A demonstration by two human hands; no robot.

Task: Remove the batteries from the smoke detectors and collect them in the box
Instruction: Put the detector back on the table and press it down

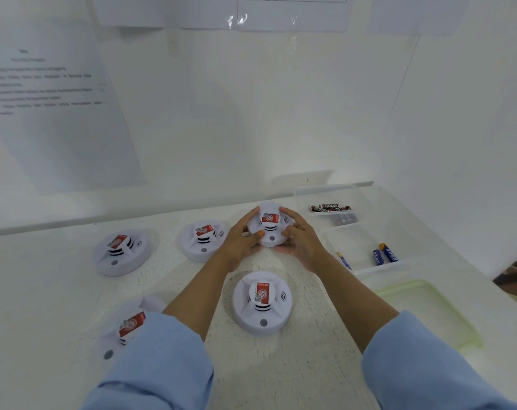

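Several round white smoke detectors with red labels lie on the white table. The far one sits between both hands: my left hand grips its left side and my right hand grips its right side. A second detector lies nearer, between my forearms. Two more rest at the left, one beside my left hand and one further out. Another detector is partly hidden by my left sleeve. A clear box at the right holds blue batteries. Behind it, another clear box holds black and red batteries.
A pale green lid or tray lies at the right front. White walls with taped paper sheets close off the back and left. The table edge runs along the right side.
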